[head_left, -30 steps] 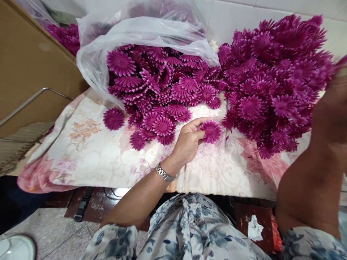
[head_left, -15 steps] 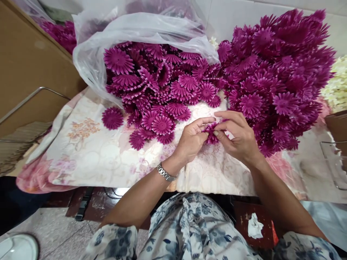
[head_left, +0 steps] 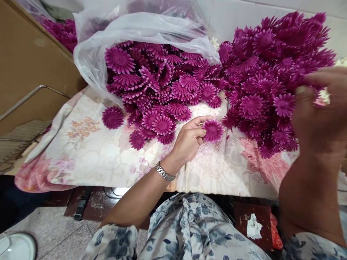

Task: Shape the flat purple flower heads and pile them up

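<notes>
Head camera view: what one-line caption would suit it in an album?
Left hand pinches a purple plastic flower over a floral cloth, beside heaps spilling from a clear bag; right hand raised.

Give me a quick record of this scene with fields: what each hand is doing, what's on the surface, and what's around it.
left hand: pinches one purple flower at its edge
right hand: raised near the camera, blurred; something pale at the fingertips, cannot tell what
bag: clear plastic, open, spilling purple flowers
pile: loose purple flowers on the right
cloth: floral, under it all
wrist: metal watch
</notes>
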Tool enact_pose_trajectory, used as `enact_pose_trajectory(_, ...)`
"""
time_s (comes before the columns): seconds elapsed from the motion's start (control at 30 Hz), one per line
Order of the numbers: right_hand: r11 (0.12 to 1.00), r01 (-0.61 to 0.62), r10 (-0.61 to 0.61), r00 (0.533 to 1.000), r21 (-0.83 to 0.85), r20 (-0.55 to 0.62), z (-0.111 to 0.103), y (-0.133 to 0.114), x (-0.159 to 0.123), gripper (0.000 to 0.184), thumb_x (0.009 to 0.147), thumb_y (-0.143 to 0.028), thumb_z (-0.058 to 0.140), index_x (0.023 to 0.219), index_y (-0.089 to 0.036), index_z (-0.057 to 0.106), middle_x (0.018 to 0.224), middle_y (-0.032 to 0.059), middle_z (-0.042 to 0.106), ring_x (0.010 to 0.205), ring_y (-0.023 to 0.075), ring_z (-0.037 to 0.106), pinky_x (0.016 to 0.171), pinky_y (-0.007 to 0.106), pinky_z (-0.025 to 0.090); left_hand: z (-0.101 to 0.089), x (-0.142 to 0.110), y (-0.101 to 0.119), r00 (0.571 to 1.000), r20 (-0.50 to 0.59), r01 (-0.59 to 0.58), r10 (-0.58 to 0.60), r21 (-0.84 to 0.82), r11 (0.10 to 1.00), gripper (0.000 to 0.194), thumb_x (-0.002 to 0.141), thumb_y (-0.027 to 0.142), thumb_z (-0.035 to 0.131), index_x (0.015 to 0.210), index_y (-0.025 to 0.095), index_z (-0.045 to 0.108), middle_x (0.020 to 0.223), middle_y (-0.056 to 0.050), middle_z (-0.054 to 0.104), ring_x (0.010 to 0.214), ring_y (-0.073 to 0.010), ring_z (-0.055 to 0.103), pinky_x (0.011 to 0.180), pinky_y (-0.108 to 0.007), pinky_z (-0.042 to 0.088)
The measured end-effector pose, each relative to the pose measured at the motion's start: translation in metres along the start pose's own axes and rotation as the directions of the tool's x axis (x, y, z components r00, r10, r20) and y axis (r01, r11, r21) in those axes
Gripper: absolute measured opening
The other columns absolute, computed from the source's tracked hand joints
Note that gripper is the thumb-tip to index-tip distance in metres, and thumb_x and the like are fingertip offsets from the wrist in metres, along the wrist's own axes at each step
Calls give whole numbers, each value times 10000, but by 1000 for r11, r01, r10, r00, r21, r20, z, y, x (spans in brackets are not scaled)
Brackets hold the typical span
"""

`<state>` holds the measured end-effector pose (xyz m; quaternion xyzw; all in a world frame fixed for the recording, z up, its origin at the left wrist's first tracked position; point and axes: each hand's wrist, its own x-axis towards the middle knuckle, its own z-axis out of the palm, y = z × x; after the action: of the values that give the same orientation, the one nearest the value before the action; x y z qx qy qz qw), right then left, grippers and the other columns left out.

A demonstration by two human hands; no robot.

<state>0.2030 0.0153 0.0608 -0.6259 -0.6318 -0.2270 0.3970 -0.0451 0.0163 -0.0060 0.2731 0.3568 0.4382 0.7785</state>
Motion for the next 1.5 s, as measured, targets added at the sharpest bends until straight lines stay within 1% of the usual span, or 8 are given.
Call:
enact_pose_trajectory(0.07, 955, 241, -270, 947, 175, 173, 11, -33, -26, 180, 752, -206, 682, 930, -229, 705, 1019, 84, 719, 989, 258, 653, 868, 449, 496, 0, 0, -1, 1000, -5, 9, -9, 1, 1000, 398, 570, 7, 519, 895, 152, 695, 669, 6, 583, 462, -32, 310, 426, -216, 200)
enact_pose_trajectory(0.17, 867, 278, -421, 852, 413, 310, 33, -72, -62, 82, 783, -222, 652, 865, -225, 662, 1086, 85, 673, 1037, 258, 609, 870, 463, 506, 1, 1, -3, 999, 20, 36, -35, -22, 999, 429, 552, 6, 514, 920, 142, 687, 686, -4, 605, 502, -44, 385, 439, -207, 210)
enact_pose_trajectory(0.3, 866, 195, -362, 880, 461, 308, 50, -81, -80, 43, 809, -175, 598, 812, -208, 624, 1068, 95, 661, 1017, 239, 597, 858, 445, 506, 2, 1, -5, 999, 21, 46, -46, -21, 999, 413, 542, -2, 511, 892, 124, 692, 744, -16, 637, 521, -39, 401, 439, -205, 171)
enact_pose_trajectory(0.67, 819, -91, -167, 907, 567, 386, 43, -79, -80, 42, 815, -211, 591, 804, -197, 629, 1149, 114, 656, 1042, 222, 625, 901, 427, 508, 2, 0, -7, 1000, 25, 18, -18, -19, 1000, 393, 577, 16, 528, 895, 147, 718, 621, 8, 605, 494, -56, 396, 496, -228, 260)
enact_pose_trajectory(1.03, 795, -93, -153, 925, 599, 348, 46, -83, -84, 30, 804, -194, 612, 791, -185, 636, 1123, 125, 669, 1020, 217, 634, 893, 423, 509, 2, 1, -9, 998, 57, -13, 16, -39, 999, 306, 555, 27, 598, 811, 150, 713, 853, -21, 699, 676, -76, 578, 647, -214, 414)
enact_pose_trajectory(1.2, 783, -117, -142, 923, 611, 358, 45, -83, -84, 39, 808, -200, 608, 789, -181, 637, 1109, 122, 672, 1005, 211, 643, 887, 401, 510, 3, 3, -10, 998, 37, -48, 49, -28, 998, 307, 542, 14, 583, 782, 151, 716, 779, -10, 695, 670, -74, 574, 656, -212, 417)
enact_pose_trajectory(1.37, 790, -126, -129, 923, 600, 363, 45, -83, -84, 36, 810, -196, 607, 792, -180, 634, 1106, 124, 673, 1015, 208, 639, 892, 402, 506, 2, -1, -6, 996, 93, -2, 5, -34, 999, 329, 566, 42, 586, 848, 148, 717, 635, 20, 630, 525, -42, 482, 525, -185, 349)
enact_pose_trajectory(1.5, 784, -158, -112, 915, 600, 387, 44, -84, -84, 40, 817, -206, 601, 791, -190, 628, 1120, 117, 669, 1028, 204, 634, 908, 410, 498, 2, -2, -5, 994, 108, 0, 7, -59, 998, 325, 570, 73, 643, 881, 139, 710, 688, 8, 654, 558, -41, 513, 536, -170, 363)
